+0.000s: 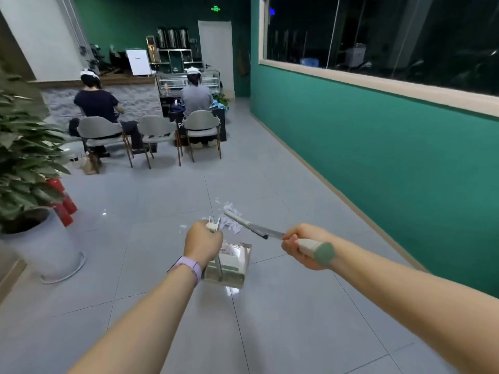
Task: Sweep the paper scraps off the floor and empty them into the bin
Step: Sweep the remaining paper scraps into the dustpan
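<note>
Sweeping step: my left hand (203,242) grips the upright handle of the one dustpan (229,265), my right hand (298,247) is closed round the one broom (252,225). One cluster of paper scraps (229,215) lies just beyond the dustpan's mouth, scraps too blurred to count. Next I judge the broom must draw them into the dustpan; no bin visible.

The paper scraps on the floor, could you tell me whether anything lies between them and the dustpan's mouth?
Nothing visible does. The paper scraps lie on bare tile just beyond the dustpan, which the left hand holds by its handle. The broom, gripped by the right hand, reaches over them.
</note>
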`<act>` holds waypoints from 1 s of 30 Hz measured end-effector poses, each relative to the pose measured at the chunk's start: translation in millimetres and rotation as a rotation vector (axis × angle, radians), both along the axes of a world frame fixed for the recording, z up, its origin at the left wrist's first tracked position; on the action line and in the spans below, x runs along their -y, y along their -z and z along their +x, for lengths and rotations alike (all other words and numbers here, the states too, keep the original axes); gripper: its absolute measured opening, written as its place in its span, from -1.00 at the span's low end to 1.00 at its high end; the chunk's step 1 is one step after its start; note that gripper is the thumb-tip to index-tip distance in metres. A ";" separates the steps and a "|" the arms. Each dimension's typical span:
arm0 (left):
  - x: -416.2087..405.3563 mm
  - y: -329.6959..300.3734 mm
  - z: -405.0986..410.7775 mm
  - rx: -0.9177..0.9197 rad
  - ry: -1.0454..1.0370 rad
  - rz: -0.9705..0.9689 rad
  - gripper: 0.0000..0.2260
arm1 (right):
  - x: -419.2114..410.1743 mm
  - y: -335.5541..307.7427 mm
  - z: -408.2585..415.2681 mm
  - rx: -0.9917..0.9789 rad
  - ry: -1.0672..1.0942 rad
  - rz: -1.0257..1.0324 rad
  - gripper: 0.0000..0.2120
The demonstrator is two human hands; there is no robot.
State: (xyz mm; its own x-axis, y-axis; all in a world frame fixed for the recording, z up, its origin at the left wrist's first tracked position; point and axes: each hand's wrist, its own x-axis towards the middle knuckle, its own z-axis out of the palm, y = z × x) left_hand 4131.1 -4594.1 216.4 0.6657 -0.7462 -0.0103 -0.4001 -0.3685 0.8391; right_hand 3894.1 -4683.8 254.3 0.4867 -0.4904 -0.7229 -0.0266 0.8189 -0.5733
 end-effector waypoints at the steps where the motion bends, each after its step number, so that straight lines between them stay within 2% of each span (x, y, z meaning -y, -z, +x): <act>1: 17.6 4.9 11.9 0.013 0.016 0.016 -0.84 | 15.1 6.5 11.6 0.016 0.012 0.021 -0.91; 7: 124.5 43.4 80.7 0.033 0.069 0.085 -0.94 | 133.0 38.7 79.1 -0.006 0.041 0.056 -0.89; 9: 165.8 57.7 105.7 0.045 0.072 0.113 -0.91 | 186.9 52.1 101.1 0.000 0.046 0.098 -0.88; 13: 254.4 80.8 142.2 0.001 0.067 0.184 -0.90 | 291.3 82.2 143.4 -0.014 0.021 0.138 -0.83; 16: 320.8 85.0 163.4 -0.001 0.095 0.248 -0.96 | 355.0 92.6 173.1 -0.081 -0.039 0.119 -0.85; 20: 398.1 103.8 199.0 -0.023 0.063 0.278 -0.95 | 444.0 100.9 211.2 -0.085 -0.076 0.165 -0.86; 23: 435.8 122.4 223.3 -0.078 0.003 0.264 -0.87 | 495.0 109.5 239.8 -0.081 -0.095 0.188 -0.85; 26: 482.0 133.6 256.1 -0.128 0.001 0.275 -0.89 | 543.3 124.3 277.4 -0.096 -0.099 0.211 -0.81; 30: 550.7 158.9 306.8 -0.180 0.017 0.288 -0.65 | 610.5 149.7 339.6 -0.090 -0.043 0.273 -0.90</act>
State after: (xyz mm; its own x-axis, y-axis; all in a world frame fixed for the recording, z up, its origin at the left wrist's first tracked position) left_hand 4438.0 -5144.9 57.6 0.6212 -0.7067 -0.3386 -0.2634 -0.5952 0.7592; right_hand 4233.7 -5294.3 104.7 0.4307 -0.2519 -0.8666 -0.1056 0.9396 -0.3256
